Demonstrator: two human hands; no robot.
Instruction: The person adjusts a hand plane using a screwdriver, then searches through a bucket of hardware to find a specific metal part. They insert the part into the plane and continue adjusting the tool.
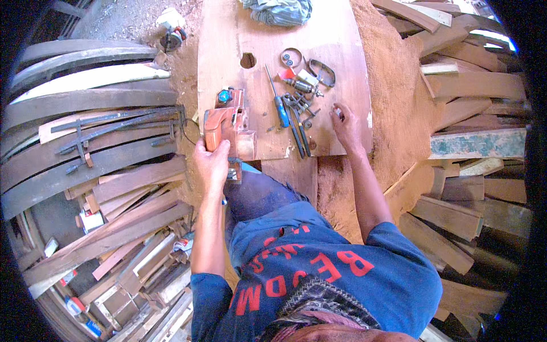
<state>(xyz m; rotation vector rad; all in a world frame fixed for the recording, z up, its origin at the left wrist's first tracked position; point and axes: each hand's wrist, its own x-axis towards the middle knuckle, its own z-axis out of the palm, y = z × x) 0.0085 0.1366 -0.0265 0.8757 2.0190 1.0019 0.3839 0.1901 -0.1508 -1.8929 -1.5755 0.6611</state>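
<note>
Your left hand [212, 165] was clamped on the orange power tool [228, 128] to steady it, while your right hand [346, 126] pinched a small part [339, 113] beside the screwdrivers [288, 111].

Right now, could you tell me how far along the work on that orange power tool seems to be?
Already done, it seems: parts are out, a motor core, a belt loop and small fittings lie loose on the wooden board, beside a blue-handled screwdriver. In hand: the left hand grips the orange power tool; the right hand pinches a small part. Left: the loose parts are not yet back in the tool.
</note>
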